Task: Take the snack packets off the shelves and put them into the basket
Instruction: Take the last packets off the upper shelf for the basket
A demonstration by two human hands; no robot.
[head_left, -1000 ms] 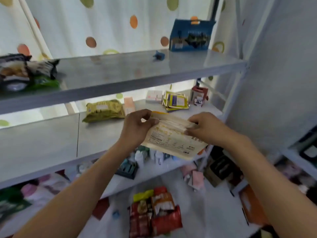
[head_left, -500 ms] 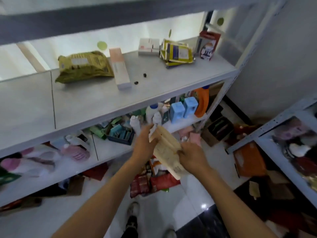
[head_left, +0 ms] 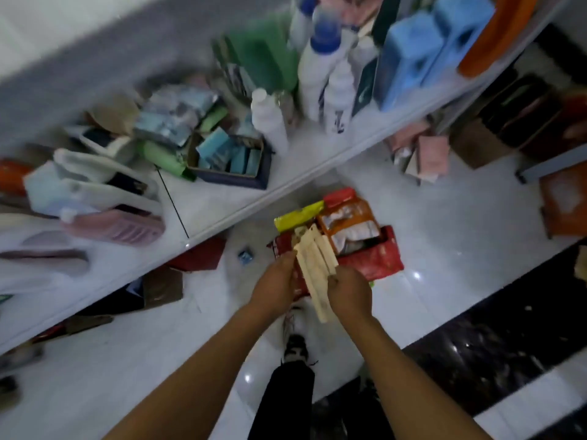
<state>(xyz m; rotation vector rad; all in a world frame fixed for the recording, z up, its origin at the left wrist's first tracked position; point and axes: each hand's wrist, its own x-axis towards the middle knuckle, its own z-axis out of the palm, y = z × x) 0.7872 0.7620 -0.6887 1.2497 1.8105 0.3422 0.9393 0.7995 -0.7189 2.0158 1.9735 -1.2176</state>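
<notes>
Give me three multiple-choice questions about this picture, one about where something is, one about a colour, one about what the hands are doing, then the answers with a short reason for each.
1. Where does the basket of snack packets stand?
A. on the white floor below the shelf edge
B. on the lower shelf
C. on the black floor strip

2. What colour are the caps of the tall white bottles on the lower shelf?
A. red
B. blue
C. yellow

3. How is the beige packet held?
A. lying loose on the floor
B. pinched by one hand only
C. gripped by both hands above the basket

Answers: 1 A, it sits on pale tiles in front of the shelf. 2 B, the caps are blue. 3 C, the left hand and right hand both clasp it.
</notes>
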